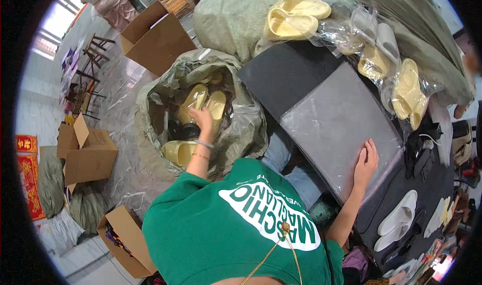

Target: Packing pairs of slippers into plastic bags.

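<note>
My left hand (202, 121) reaches into an open grey-green woven sack (150, 152), its fingers closed at the lower end of a pair of pale yellow slippers (216, 105). Clear plastic shines around that pair. Lower in the sack lie another yellow slipper (178, 153) and some dark footwear (190, 131). On the right, my right hand (367, 160) lies with fingers stretched out on a flat stack of clear plastic bags (336, 119). That stack rests on a black board (281, 76).
Bagged yellow slippers (407, 90) and white slippers (386, 41) lie along the board's far right side. A bulging sack (226, 21) stands behind. Cardboard boxes (159, 44) are on the marble floor to the left. White slippers (397, 222) sit on the dark surface at right.
</note>
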The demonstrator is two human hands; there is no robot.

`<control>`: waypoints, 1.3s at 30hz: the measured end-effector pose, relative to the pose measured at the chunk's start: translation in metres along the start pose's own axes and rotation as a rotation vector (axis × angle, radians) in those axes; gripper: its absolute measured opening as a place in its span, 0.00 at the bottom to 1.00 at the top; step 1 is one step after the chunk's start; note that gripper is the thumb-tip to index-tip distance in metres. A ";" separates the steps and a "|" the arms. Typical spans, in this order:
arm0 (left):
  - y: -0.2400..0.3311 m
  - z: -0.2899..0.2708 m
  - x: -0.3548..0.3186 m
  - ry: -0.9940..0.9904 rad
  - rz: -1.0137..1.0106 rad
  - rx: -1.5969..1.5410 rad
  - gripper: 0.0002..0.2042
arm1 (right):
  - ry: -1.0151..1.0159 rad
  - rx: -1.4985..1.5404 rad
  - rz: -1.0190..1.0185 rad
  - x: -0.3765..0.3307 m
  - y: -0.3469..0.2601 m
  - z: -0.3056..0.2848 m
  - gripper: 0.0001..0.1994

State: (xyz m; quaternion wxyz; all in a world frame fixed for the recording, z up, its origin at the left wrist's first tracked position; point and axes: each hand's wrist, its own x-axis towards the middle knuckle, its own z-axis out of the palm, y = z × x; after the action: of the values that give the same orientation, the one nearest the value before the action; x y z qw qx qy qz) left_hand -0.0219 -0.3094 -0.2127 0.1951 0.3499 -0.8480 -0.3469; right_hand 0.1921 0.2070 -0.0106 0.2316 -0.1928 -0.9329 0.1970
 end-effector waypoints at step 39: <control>-0.070 -0.132 0.108 -1.107 0.609 1.094 0.29 | 0.068 0.030 0.086 -0.007 0.006 -0.001 0.13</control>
State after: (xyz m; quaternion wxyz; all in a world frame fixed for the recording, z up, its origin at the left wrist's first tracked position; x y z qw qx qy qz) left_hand 0.0126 -0.4835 -0.1634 -0.3617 -0.0704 -0.9277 0.0600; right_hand 0.2001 0.2091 -0.0146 0.2575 -0.2356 -0.9123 0.2141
